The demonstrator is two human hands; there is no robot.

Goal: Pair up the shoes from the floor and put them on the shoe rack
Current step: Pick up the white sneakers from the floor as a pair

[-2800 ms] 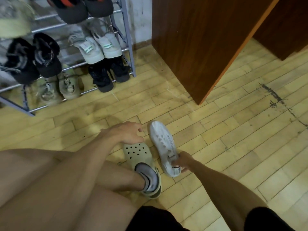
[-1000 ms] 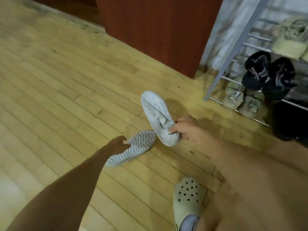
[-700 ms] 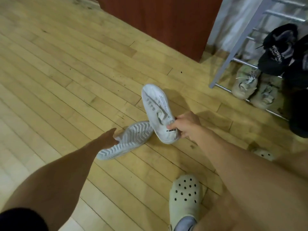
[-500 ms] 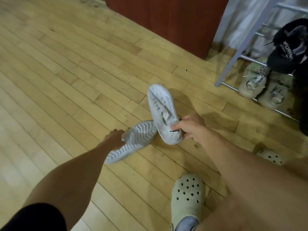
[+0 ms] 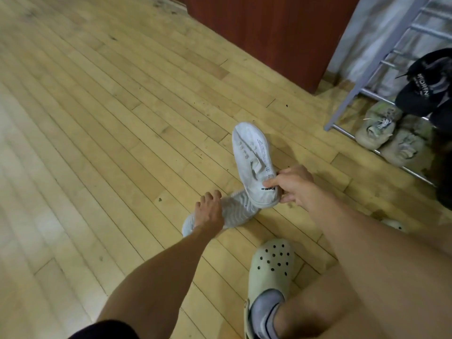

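My right hand [image 5: 292, 185] pinches the heel of a white sneaker [image 5: 252, 157], holding it toe-away just above the wooden floor. Its mate, a second white sneaker [image 5: 238, 210], lies sole-up on the floor right under the first one's heel. My left hand [image 5: 210, 211] lies over the middle of that overturned sneaker with fingers curled around it. The grey metal shoe rack [image 5: 359, 84] stands at the far right; a beige pair [image 5: 381, 129] sits on its bottom rail and a black shoe [image 5: 425, 84] on the tier above.
A dark red wooden cabinet [image 5: 269, 30] stands at the back, left of the rack. My foot in a pale green clog [image 5: 271, 272] rests on the floor in front of me; another clog [image 5: 395, 225] peeks out behind my right arm. Open floorboards [image 5: 97, 118] spread to the left.
My left hand has moved from the overturned sneaker's end onto its middle and closed around it. The right hand keeps its grip on the first sneaker.
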